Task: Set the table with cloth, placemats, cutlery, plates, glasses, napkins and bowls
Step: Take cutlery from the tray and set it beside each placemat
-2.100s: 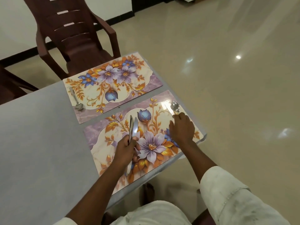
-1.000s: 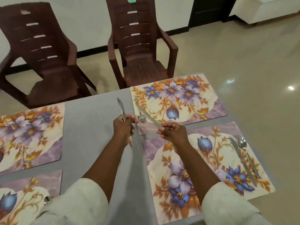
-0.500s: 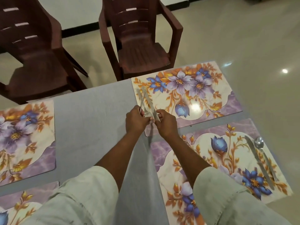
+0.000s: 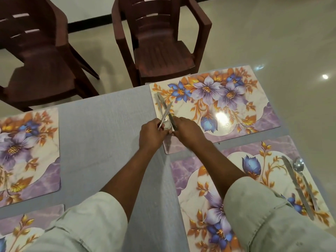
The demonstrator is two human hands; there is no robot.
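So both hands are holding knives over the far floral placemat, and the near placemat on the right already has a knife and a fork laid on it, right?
Not quite. The head view shows that the near floral placemat holds a steel table knife and a steel spoon, not a fork. The rest stands: the left hand and right hand each hold a knife over the far floral placemat.

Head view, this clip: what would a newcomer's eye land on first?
Two hands meet mid-frame at the near left corner of the far floral placemat: the left hand and right hand each hold a table knife, blades crossed above a spoon lying there. At right, the near placemat already carries a knife beside a spoon.
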